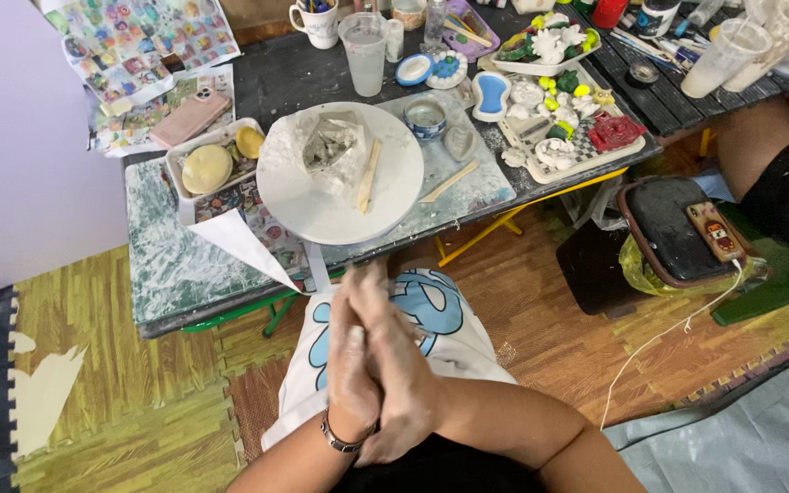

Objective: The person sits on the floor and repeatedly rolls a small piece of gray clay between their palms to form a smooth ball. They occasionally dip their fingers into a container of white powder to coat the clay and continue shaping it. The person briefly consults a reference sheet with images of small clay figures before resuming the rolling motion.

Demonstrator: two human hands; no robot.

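Observation:
My left hand and my right hand are pressed palm to palm over my lap, both dusted with pale clay. A metal bracelet sits on my left wrist. Whether anything lies between the palms is hidden. In front of me, on the low table, stands a white round turntable. On it lie a grey clay lump in clear plastic and a wooden tool. Neither hand touches the table.
A tray with yellow sponges, a pink phone, a small blue bowl, a plastic cup and a tray of painted clay pieces crowd the table. A black stool with a phone stands right. Another person's leg is far right.

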